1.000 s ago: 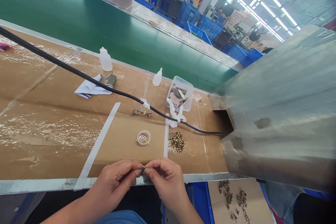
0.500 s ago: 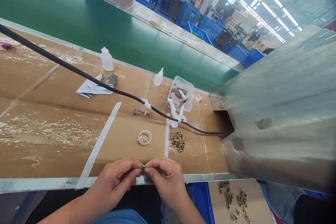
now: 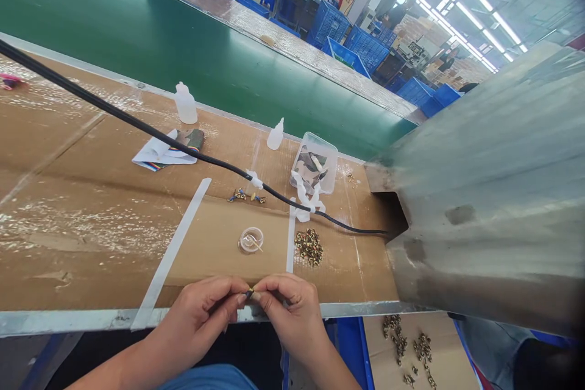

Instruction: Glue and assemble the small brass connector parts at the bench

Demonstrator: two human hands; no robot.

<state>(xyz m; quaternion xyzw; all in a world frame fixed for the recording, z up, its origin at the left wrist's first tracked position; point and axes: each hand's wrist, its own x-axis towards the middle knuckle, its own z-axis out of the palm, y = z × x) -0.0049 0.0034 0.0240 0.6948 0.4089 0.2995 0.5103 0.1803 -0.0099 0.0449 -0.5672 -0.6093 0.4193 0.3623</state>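
Just above the bench's front edge, my left hand (image 3: 211, 306) and my right hand (image 3: 289, 308) meet fingertip to fingertip. Between them they pinch a small dark blue and yellow piece (image 3: 249, 293), mostly covered by the fingers; its exact kind is too small to tell. Beyond the hands stands a small round clear tub (image 3: 251, 241) with a thin wooden stick in it. To its right lies a pile of small brass-and-dark parts (image 3: 309, 247). Several similar blue and gold pieces (image 3: 238, 195) lie behind the tub.
A black cable (image 3: 210, 160) crosses above the bench. Two white squeeze bottles (image 3: 186, 103) and a clear plastic box (image 3: 329, 161) stand near the green conveyor belt (image 3: 219, 67). A metal housing (image 3: 475, 207) rises on the right. More small parts lie on cardboard (image 3: 445, 341) below.
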